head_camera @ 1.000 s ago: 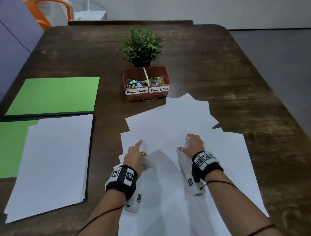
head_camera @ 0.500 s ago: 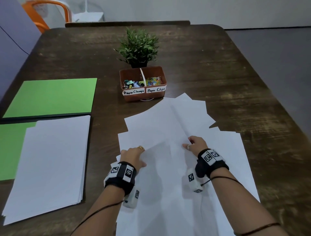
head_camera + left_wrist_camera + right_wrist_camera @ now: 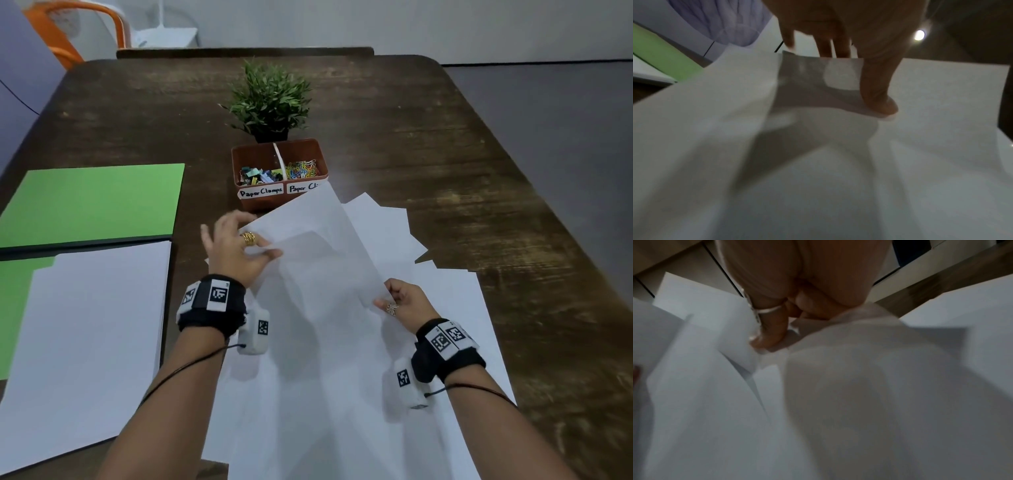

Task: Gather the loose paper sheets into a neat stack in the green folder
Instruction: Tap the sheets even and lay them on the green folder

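Paper sheet (image 3: 315,246) is raised above the loose sheets (image 3: 394,377) on the bench (image 3: 445,154). Left hand (image 3: 236,250) pinches its left edge; right hand (image 3: 404,303) pinches its right corner. Green folder (image 3: 92,202) lies far left, with a paper stack (image 3: 85,342) on it.

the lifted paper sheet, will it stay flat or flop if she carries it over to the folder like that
Probably flops: the sheet already bows between the left hand and right hand, each pinching one corner. It looks thin and light, so moving air may lift it. Loose sheets underneath would likely slide if brushed.
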Available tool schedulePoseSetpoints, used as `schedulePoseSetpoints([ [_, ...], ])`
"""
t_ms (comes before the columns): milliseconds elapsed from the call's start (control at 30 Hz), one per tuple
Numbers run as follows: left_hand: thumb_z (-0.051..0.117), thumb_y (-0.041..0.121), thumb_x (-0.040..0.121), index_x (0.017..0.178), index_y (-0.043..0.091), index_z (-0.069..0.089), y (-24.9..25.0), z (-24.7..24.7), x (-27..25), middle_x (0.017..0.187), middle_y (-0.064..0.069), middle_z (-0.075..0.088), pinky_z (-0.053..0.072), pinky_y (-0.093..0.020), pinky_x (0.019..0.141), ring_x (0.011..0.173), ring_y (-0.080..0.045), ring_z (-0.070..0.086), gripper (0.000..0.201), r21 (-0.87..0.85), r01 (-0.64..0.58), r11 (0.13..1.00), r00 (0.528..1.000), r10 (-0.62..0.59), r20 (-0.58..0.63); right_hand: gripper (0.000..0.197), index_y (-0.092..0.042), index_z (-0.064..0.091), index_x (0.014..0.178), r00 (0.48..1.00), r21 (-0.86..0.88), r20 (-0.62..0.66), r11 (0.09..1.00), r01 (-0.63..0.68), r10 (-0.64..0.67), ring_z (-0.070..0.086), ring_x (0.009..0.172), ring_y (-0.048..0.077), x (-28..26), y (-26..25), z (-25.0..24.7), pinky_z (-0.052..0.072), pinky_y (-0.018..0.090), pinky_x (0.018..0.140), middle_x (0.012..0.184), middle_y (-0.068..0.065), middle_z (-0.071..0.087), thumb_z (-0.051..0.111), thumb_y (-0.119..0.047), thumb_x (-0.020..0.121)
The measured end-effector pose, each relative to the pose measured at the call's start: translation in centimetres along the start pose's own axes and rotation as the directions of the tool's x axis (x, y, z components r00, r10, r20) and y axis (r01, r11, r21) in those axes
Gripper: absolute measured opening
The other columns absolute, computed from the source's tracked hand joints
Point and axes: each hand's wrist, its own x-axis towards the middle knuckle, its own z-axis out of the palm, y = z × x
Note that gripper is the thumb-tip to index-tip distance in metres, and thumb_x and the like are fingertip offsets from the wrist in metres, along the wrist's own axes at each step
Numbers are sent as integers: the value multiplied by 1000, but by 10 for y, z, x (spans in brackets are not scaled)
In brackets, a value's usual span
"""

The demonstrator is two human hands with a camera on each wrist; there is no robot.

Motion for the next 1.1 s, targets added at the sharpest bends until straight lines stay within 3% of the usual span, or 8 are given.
schedulePoseSetpoints([
  [67, 83, 29, 63, 70, 13, 67, 9, -8, 2, 84, 4, 60, 47, -41, 87, 79, -22, 59, 23, -129, -30, 991, 999, 32, 16, 21, -16, 58, 83, 999, 16, 34, 1000, -4, 4, 62, 78, 13, 0, -7, -1, 47, 26, 80, 84, 5, 67, 62, 5, 84],
  [133, 79, 25, 71, 81, 13, 67, 18, -12, 2, 80, 2, 63, 44, -27, 68, 74, -21, 59, 19, -131, 8, 991, 998, 1, 66, 21, -17, 56, 89, 999, 67, 44, 998, 0, -3, 61, 77, 2, -2, -17, 1, 45, 12, 77, 85, -5, 65, 59, 3, 87],
  [400, 84, 28, 62, 96, 23, 61, 49, -32, 1, 78, 9, 61, 45, -19, 69, 72, -6, 58, 41, -289, -121, 950, 991, 102, -82, 35, -12, 62, 99, 992, 148, -86, 984, 99, -87, 63, 72, 1, 12, -74, 15, 47, 7, 56, 83, -9, 67, 79, -3, 69],
  [567, 78, 60, 51, 113, 30, 55, 24, -50, 4, 95, 8, 62, 48, -46, 87, 91, -18, 61, 72, -214, -3, 977, 952, -63, -300, 24, -13, 67, 87, 995, 254, -21, 962, 103, -101, 70, 70, 9, 9, -84, 6, 54, 21, 63, 78, -4, 73, 75, 2, 71],
  [667, 85, 38, 59, 141, 26, 26, -1, -43, -23, 139, -6, 42, 38, -38, 103, 125, -23, 45, 102, -375, 400, 836, 895, -444, -34, 37, -11, 66, 93, 991, 356, -101, 928, 114, -83, 70, 78, 20, 3, -80, -1, 57, 32, 72, 88, 4, 74, 80, -10, 59],
  [767, 78, 20, 73, 145, 17, 21, -19, -20, -64, 144, -11, 37, 41, -39, 100, 124, -27, 46, 92, -341, 612, 714, 789, -525, 319, 46, -15, 65, 94, 973, 417, -216, 893, 170, -84, 71, 77, 16, -1, -73, -7, 56, 26, 66, 84, -1, 74, 82, -24, 52],
  [900, 88, 28, 58, 138, 10, 36, -20, 7, -109, 136, -9, 46, 40, -32, 101, 121, -22, 48, 97, 24, 551, 834, 670, -459, 584, 24, -13, 62, 101, 950, 252, -296, 952, 174, -95, 66, 79, 17, -2, -53, -7, 54, 18, 66, 93, 4, 70, 64, 3, 83],
  [1100, 87, 40, 55, 128, 17, 36, 6, 19, -136, 113, -1, 59, 43, -18, 81, 94, -12, 57, 92, 221, 428, 876, 598, -458, 658, 32, -6, 60, 117, 931, -98, -366, 995, -30, -8, 60, 105, 28, -3, -6, -9, 46, 33, 93, 112, 12, 65, 57, 1, 87],
])
